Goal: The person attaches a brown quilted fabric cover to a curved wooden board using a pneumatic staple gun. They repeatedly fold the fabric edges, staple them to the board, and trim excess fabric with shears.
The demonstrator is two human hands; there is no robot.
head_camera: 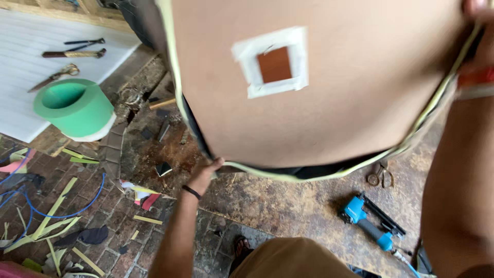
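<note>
**Upholstered panel held at two edges**

Nearest the camera, the left hand point(206, 172) grips the lower edge of a large tan upholstered panel point(329, 123). Its fingers curl under the edge, pinching the panel where pale yellow-green piping point(267, 174) runs along the rim. A dark band sits on the left wrist. The right forearm rises along the right side of the view. The right hand point(478, 31) meets the panel's upper right edge, but is mostly out of frame, so its finger position cannot be determined; it appears to hold the rim.

The panel is raised above the floor and fills the upper centre of the view. A white tape square point(271, 62) on its face frames a brown patch.

Below, on the worn board floor, a blue pneumatic nail gun point(368, 221) lies near the right forearm, with scissors point(380, 175) just beyond it. Farther left stands a green foam roll point(74, 107), beside a white sheet point(20, 67) carrying a hammer point(74, 53) and shears point(54, 77). Offcut strips point(51, 211) litter the brick floor.
</note>
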